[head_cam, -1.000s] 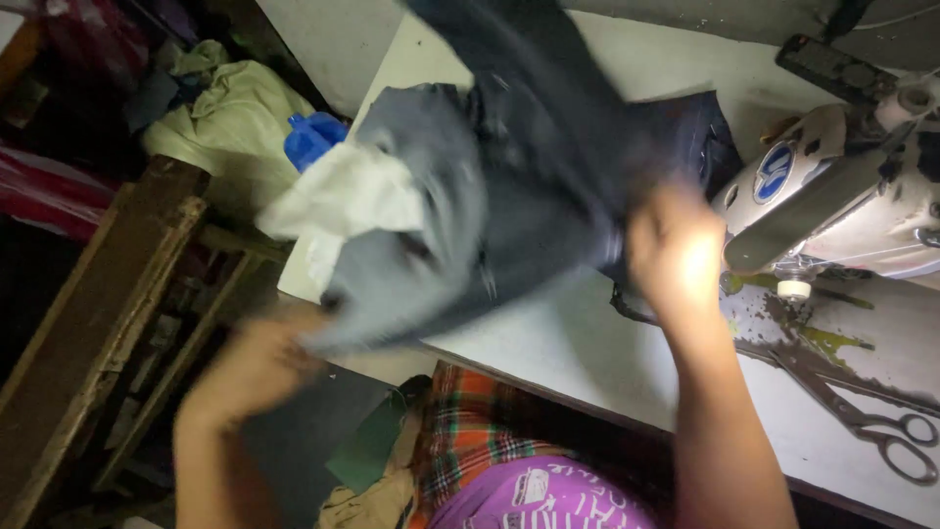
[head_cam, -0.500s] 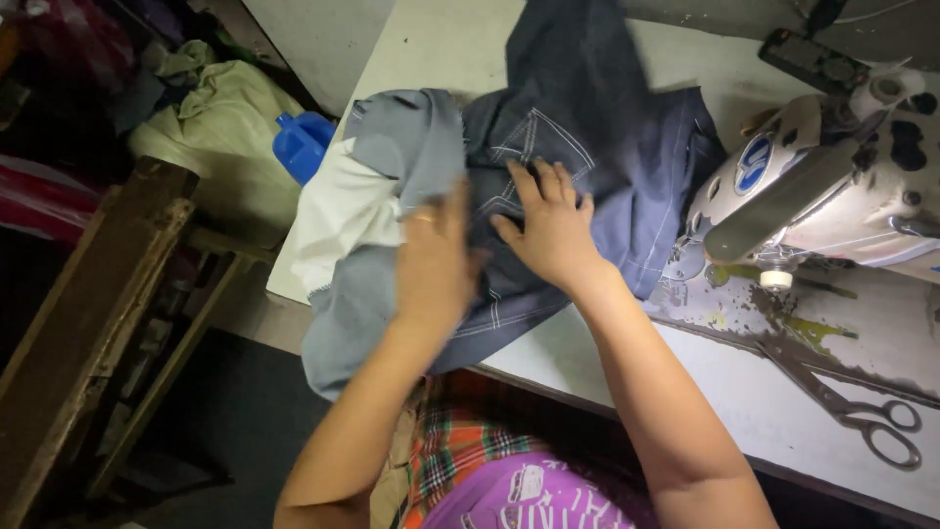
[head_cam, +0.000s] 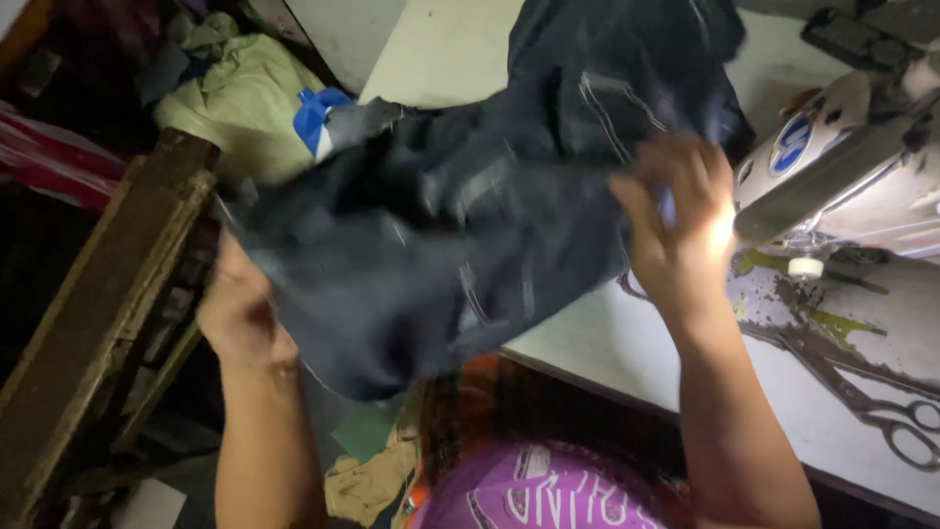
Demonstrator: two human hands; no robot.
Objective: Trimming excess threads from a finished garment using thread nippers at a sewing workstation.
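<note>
Both hands lift the jeans (head_cam: pixel 470 225) off the table (head_cam: pixel 441 54), spread and blurred with motion. Left hand (head_cam: pixel 240 313) grips the lower edge, out past the table's side. Right hand (head_cam: pixel 676 230) pinches the cloth just beside the sewing machine (head_cam: pixel 842 167). Step in hand looks like turning or repositioning the garment. Next needs it laid flat near the needle. Scissors (head_cam: pixel 881 411) lie apart, right.
</note>
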